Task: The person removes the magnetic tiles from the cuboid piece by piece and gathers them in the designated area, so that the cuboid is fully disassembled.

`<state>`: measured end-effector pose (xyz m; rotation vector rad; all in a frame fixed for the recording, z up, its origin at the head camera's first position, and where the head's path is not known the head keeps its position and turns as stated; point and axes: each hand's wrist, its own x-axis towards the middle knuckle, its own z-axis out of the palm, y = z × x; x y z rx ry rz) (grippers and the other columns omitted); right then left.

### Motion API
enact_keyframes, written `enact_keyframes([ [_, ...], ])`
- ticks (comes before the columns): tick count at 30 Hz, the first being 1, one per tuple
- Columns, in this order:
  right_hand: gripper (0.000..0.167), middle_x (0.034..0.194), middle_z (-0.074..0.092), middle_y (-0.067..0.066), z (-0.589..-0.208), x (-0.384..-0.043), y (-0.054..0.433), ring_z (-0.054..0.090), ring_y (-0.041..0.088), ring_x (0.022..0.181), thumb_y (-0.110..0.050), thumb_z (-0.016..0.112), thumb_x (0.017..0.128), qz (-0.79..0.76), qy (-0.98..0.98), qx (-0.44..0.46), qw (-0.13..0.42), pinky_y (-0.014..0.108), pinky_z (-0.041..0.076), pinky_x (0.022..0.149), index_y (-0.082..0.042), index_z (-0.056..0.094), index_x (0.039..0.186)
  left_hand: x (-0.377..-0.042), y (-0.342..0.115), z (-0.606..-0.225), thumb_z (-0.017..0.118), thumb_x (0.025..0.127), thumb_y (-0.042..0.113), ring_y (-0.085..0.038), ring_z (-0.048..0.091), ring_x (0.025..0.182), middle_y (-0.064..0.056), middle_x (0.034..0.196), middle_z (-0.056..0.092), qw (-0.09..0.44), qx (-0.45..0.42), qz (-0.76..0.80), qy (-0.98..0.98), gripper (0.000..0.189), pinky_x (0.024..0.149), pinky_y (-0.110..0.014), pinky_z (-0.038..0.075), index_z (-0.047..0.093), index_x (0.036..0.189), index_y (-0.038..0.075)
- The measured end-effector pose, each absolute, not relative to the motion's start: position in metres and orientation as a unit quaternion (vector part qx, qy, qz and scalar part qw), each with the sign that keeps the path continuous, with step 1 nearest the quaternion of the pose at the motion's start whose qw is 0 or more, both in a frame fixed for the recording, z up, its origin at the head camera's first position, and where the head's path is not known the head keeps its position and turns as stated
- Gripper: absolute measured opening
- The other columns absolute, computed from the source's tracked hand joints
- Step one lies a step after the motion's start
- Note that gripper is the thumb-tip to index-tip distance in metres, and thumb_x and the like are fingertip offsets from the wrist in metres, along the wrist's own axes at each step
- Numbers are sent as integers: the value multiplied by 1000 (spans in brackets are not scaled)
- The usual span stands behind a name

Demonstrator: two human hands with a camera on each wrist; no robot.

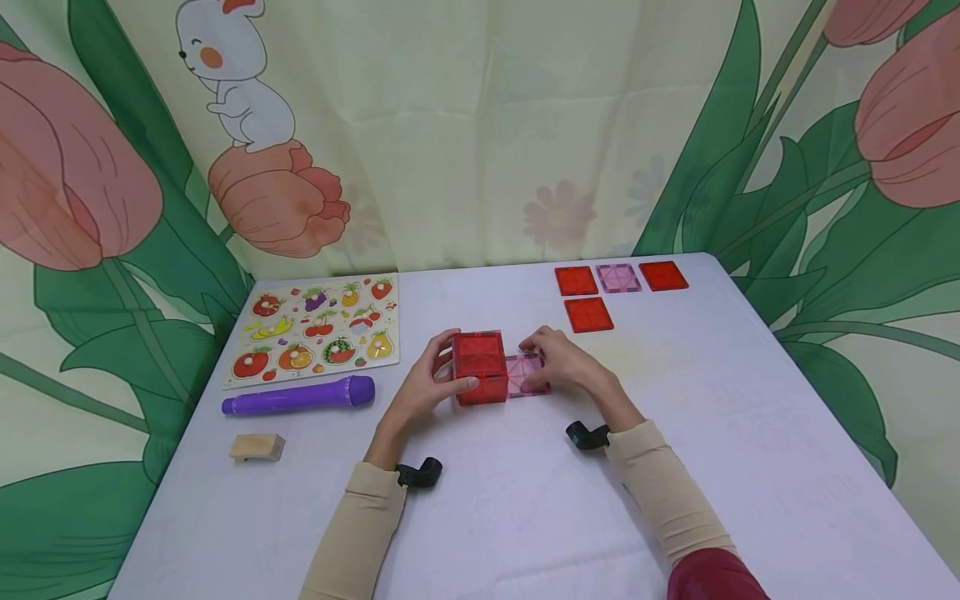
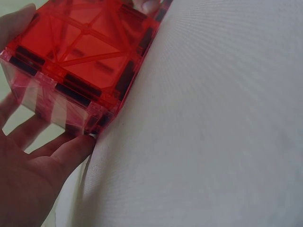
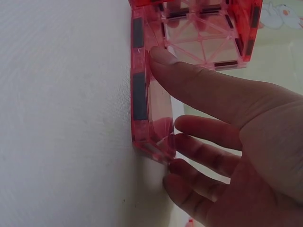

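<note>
Near the middle of the table stands a box of magnetic tiles [image 1: 481, 367], with a red top and front. In the left wrist view, its left side is pink and see-through. My left hand [image 1: 429, 382] grips the box, thumb at the front and fingers along the left side. A pink magnetic tile [image 1: 517, 374] lies flat on the table against the box's right side. My right hand [image 1: 558, 358] holds this tile; in the right wrist view the thumb [image 3: 189, 78] lies over it and the fingers bend at its edge. The box's right side looks open there.
At the back right lie several loose tiles, red [image 1: 588, 314] and pink [image 1: 618, 277]. A fruit puzzle board [image 1: 300, 333], a purple microphone-shaped stick [image 1: 298, 397] and a small wooden block [image 1: 257, 447] lie on the left. A printed curtain [image 1: 465, 142] hangs behind the table.
</note>
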<state>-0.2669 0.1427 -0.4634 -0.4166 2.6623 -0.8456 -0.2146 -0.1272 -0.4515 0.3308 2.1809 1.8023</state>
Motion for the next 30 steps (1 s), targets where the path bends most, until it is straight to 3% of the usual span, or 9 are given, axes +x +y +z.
enact_keyframes([
  [22,59,122,57,11,-465,-265,144,46,27,118,-29,88,76,-288,934,-143,158,43,54,95,-10,65,126,-215,-128,-452,76,88,17,-35,33,150,-13,162,31,147,118,627,756,85,119,-47,37,27,157,19],
  [30,51,105,64,8,-460,-266,150,58,23,96,-28,87,77,-304,928,-122,179,34,56,80,-13,62,118,-215,-127,-452,76,88,18,-35,33,150,-13,161,31,147,115,625,758,84,119,-48,38,27,157,21],
])
